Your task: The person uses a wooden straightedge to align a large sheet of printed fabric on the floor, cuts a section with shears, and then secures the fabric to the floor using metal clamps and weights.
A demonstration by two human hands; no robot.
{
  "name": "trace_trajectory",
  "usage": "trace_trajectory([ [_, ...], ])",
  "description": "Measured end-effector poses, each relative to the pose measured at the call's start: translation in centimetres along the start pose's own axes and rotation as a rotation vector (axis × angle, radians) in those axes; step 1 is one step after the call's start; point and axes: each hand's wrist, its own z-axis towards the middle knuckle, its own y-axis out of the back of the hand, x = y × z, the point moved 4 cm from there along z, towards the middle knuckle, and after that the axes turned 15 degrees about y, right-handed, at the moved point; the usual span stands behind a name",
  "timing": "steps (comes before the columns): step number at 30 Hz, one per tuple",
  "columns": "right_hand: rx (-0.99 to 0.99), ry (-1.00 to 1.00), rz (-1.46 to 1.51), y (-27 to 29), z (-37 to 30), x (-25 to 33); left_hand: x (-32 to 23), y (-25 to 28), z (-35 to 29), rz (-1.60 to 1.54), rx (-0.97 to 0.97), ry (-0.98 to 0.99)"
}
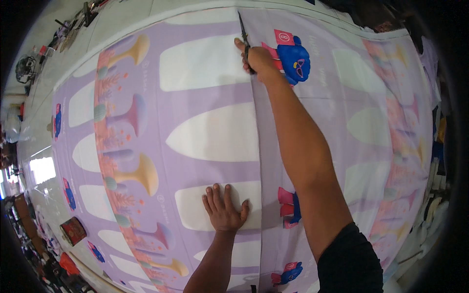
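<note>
A wide sheet of lilac fabric [141, 190], printed with white arches, pastel trumpet shapes and blue characters, is spread out beneath both hands. A straight fold or edge runs up its middle, and the part to the right of it [317, 127] looks like a second layer. Dark scissors [243, 27] lie along the top of this line, blades pointing to the far edge. My right hand [259, 61] is closed around their handles, that arm stretched far forward. Nearer to me, my left hand [225, 208] rests flat with fingers spread on a white arch, left of the line.
A dark reddish tin [73, 231] stands at the fabric's left edge. Beyond it, shiny pale floor tiles [36, 141] show, with a fan [25, 68] and assorted clutter. Bundles of cloth [430, 239] line the right side. A small black object [253, 288] sits at the lower edge.
</note>
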Motion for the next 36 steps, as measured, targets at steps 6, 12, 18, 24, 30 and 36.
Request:
trace_trajectory([
  [6,-0.028,0.010,0.034,-0.8,4.2,0.9,0.3,0.1,-0.1,-0.001,-0.023,-0.006],
  [12,-0.032,0.018,0.010,-0.9,8.4,1.6,0.5,-0.1,-0.2,-0.003,0.003,0.010],
  [18,-0.016,0.210,-0.105,-1.1,9.5,1.1,0.4,0.0,-0.2,-0.014,0.005,0.010],
  [24,-0.016,0.284,0.178,-1.4,4.7,2.3,0.2,-0.2,0.1,-0.017,-0.030,-0.015],
  [30,-0.282,0.167,0.343,5.5,-21.9,-1.6,1.0,0.1,-0.4,-0.047,-0.003,0.032],
  [36,-0.548,-0.100,-0.665,18.9,-59.7,-11.1,-0.1,0.1,-0.1,-0.061,-0.014,0.019],
])
